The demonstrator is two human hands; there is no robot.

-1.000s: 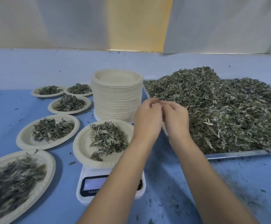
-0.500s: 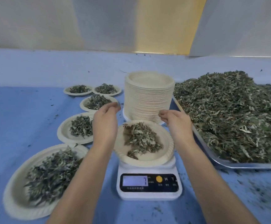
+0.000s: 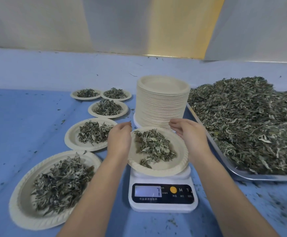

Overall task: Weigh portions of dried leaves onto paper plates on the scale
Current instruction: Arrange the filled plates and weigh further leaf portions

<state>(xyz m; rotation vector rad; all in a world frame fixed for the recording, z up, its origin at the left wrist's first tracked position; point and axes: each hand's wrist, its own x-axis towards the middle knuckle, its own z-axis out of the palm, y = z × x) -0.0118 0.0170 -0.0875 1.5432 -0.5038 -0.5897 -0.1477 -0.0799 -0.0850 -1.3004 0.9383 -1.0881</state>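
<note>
A paper plate with a small heap of dried leaves sits on the white digital scale, whose display shows 7. My left hand lies against the plate's left rim and my right hand against its right rim. The fingers of both hands are loosely curved, and no finger visibly wraps the rim. The thumbs are hidden. To the right, a metal tray holds a large pile of dried leaves.
A tall stack of empty paper plates stands just behind the scale. Several filled plates line the blue table on the left, the nearest one by my left forearm and another behind it. Leaf crumbs litter the table.
My hands have left the leaf pile, parted and come down on either side of the plate on the scale. The view has swung left and closer.
</note>
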